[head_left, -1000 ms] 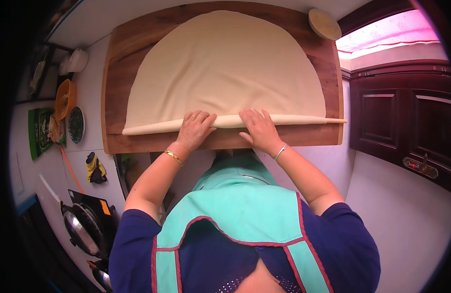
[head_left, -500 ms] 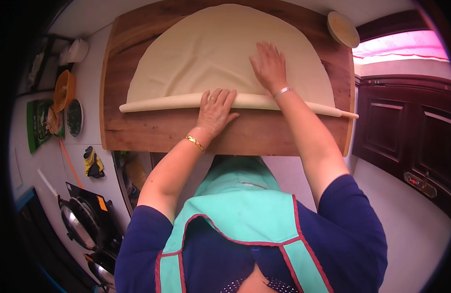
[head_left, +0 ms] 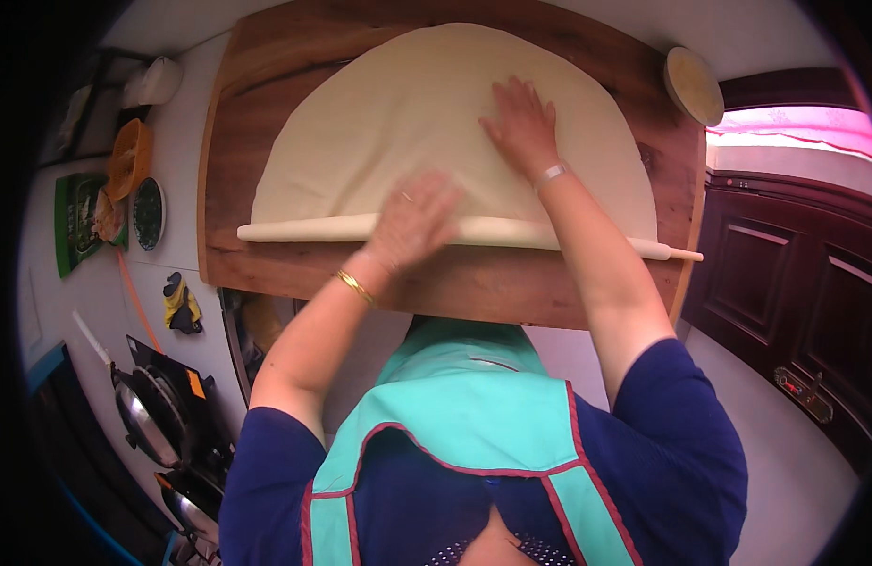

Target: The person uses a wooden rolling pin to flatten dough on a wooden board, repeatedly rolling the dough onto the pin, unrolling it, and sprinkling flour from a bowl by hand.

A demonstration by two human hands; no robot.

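Observation:
A big, thin sheet of dough (head_left: 379, 123) with a rounded far edge covers much of the wooden board (head_left: 511, 283). Along its near edge lies a long pale roll (head_left: 299, 229), apparently dough wound around a rolling pin, whose thin wooden end (head_left: 686, 255) sticks out at the right. My left hand (head_left: 417, 219) is over the middle of the roll, blurred by motion, its fingers stretched forward over the dough. Farther off, my right hand (head_left: 524, 132) lies flat on the sheet with its fingers apart. Faint creases run through the dough left of centre.
A pale round bowl (head_left: 694, 87) stands at the board's far right corner. Dark red panelled doors (head_left: 785, 274) are to the right. At left are an orange basket (head_left: 127, 160), a dark oval dish (head_left: 148, 214), gloves (head_left: 181, 304) and metal pans (head_left: 145, 415).
The view has shifted, so the board sits lower in it. My left hand has slid forward over the roll and is blurred. My right hand stays flat on the dough.

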